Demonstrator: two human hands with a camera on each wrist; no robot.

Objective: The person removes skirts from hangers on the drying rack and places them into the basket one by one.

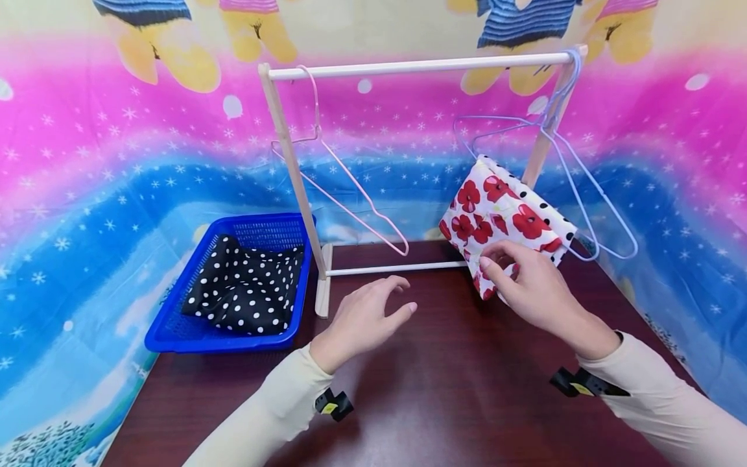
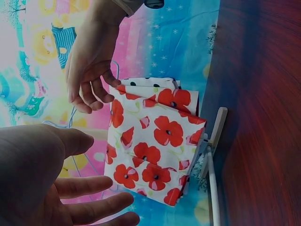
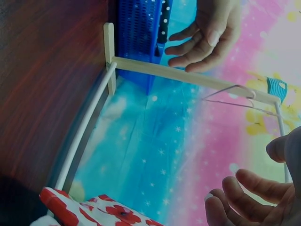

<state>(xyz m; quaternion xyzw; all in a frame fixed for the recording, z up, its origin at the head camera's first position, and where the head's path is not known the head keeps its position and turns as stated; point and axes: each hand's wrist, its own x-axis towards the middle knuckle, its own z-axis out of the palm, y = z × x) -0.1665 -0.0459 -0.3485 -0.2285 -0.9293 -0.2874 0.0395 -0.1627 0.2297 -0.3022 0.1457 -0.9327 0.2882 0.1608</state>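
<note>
A white cloth with red flowers (image 1: pixel 478 211) hangs folded over a lavender hanger at the right end of a small wooden rack. Behind it shows the edge of a white cloth with black dots (image 1: pixel 545 207). My right hand (image 1: pixel 528 285) is in front of the flowered cloth, its fingers loosely bent and holding nothing; the head view cannot settle whether they touch it. Over the table, left of that cloth, hovers my left hand (image 1: pixel 364 321), empty, thumb and fingers apart. In the left wrist view the right hand (image 2: pixel 94 61) appears beside the flowered cloth's upper corner (image 2: pixel 153 141).
An empty pink hanger (image 1: pixel 356 188) hangs from the left of the rack's top bar (image 1: pixel 420 65). Lavender hangers (image 1: pixel 583 168) crowd the right post. On the table's left stands a blue basket (image 1: pixel 224 347) holding a black cloth with white dots (image 1: pixel 248 285).
</note>
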